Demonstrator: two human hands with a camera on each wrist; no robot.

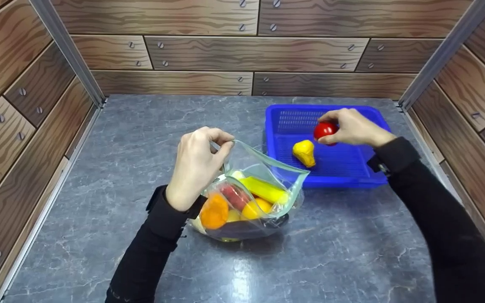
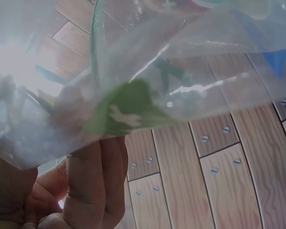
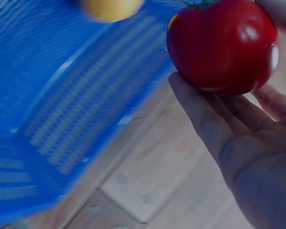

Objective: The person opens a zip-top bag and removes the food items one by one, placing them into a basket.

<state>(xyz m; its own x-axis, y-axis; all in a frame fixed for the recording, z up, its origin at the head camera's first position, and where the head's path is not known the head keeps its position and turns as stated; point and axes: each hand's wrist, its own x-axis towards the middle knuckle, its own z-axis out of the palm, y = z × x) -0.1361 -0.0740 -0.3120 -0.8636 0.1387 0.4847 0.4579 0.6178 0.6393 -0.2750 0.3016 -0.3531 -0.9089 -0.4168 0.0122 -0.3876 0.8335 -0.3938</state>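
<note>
Between thumb and fingers, my right hand (image 1: pixel 352 128) holds a red tomato (image 1: pixel 325 132) over the blue basket (image 1: pixel 271 143). A green stem shows on the tomato (image 3: pixel 224 45) in the right wrist view. My left hand (image 1: pixel 200 162) pinches the rim of a clear zip bag (image 1: pixel 251 158) with a pale green edge, and the bag's mouth gapes. Inside the bag lie an orange piece (image 1: pixel 214 211), a long yellow-green piece (image 1: pixel 265 189), a red piece (image 1: pixel 235 196) and several other fruits or vegetables. Bag film covers part of the left hand (image 2: pixel 86 186) in the left wrist view.
A lumpy yellow pear-shaped piece (image 1: pixel 304 152) lies on the basket's floor, left of the tomato. The grey marbled tabletop (image 1: pixel 141 126) carries the bag and basket. Wood-patterned panels (image 1: pixel 209 52) wall the table at the back and both sides.
</note>
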